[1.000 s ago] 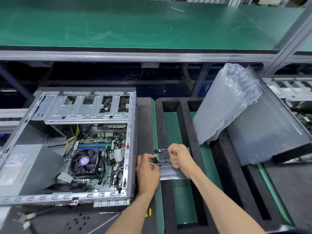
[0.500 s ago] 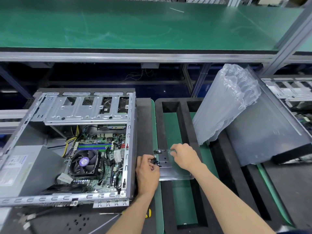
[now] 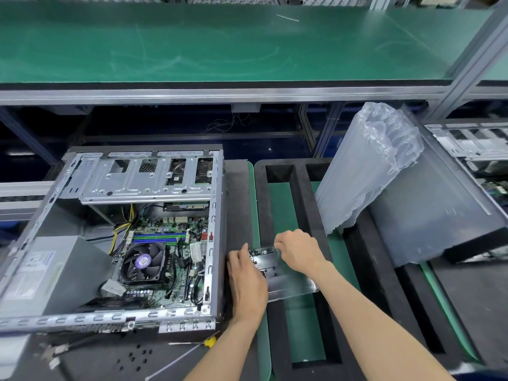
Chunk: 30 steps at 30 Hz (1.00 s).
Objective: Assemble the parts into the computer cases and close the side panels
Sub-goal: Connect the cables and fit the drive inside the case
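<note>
item: small metal drive bracket (image 3: pixel 277 273), silver, flat plate with a raised fitting at its far end; lies across the black foam tray (image 3: pixel 302 204), between the two hands, presumably so it stays level and off the bench while it is worked on. left hand (image 3: pixel 247 281): rests on the bracket's near-left edge, fingers curled against it, seemingly to steady it; whether the grip fully closes round the edge cannot be told. right hand (image 3: pixel 298 251): fingers bunched and pinching at the fitting on the bracket's far edge, likely seating or turning a small fastener, itself too small to make out. open computer case (image 3: pixel 115 243): just left of the left hand, lying on its side with the panel off and motherboard, fan and power supply exposed, so parts can go in from above. air-cushion wrap (image 3: pixel 368 171): beyond and right of the right hand, leaning on a grey side panel (image 3: pixel 434 221). screwdriver (image 3: pixel 192 345): yellow-tipped, near the left forearm, within reach.
</note>
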Motion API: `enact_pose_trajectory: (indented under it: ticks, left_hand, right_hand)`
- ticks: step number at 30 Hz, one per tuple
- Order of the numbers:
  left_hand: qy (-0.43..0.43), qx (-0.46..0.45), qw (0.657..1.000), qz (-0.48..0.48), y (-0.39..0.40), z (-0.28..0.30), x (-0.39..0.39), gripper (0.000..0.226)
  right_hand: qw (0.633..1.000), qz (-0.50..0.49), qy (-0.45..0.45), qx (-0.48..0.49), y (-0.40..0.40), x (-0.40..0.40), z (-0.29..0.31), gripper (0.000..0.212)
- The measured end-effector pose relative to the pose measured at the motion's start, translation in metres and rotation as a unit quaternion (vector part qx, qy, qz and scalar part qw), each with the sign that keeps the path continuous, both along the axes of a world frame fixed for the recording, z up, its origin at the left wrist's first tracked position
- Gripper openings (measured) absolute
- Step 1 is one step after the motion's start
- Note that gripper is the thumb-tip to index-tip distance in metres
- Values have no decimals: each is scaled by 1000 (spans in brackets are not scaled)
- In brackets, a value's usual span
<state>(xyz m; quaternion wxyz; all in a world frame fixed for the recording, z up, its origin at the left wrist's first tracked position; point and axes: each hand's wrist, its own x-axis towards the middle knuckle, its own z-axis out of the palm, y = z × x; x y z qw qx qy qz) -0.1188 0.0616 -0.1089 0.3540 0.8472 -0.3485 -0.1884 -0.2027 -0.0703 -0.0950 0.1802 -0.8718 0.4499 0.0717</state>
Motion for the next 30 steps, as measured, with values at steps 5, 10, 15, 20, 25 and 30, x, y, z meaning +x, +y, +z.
enact_pose_trajectory:
  ticks: [5, 10, 15, 20, 25, 30]
  left_hand:
    - [23, 45, 999, -15, 0, 1, 4, 52]
    - [15, 48, 997, -58, 5, 0, 7, 51]
    - [5, 64, 995, -82, 1, -2, 8, 37]
    - [19, 69, 994, -82, 1, -6, 3, 16]
    - [34, 64, 991, -117, 2, -3, -3, 12]
    - [1, 58, 986, -158, 18, -5, -5, 14]
  right_hand:
    - [999, 6, 32, 15, -2, -1, 3, 26]
    - [998, -34, 60, 14, 2, -14, 4, 19]
    - [994, -85, 64, 28, 18, -28, 10, 10]
    - [987, -142, 50, 61, 32, -44, 16, 10]
    - [980, -180, 56, 68, 53, -64, 17, 18]
    - [956, -287, 31, 48, 79, -69, 13, 19]
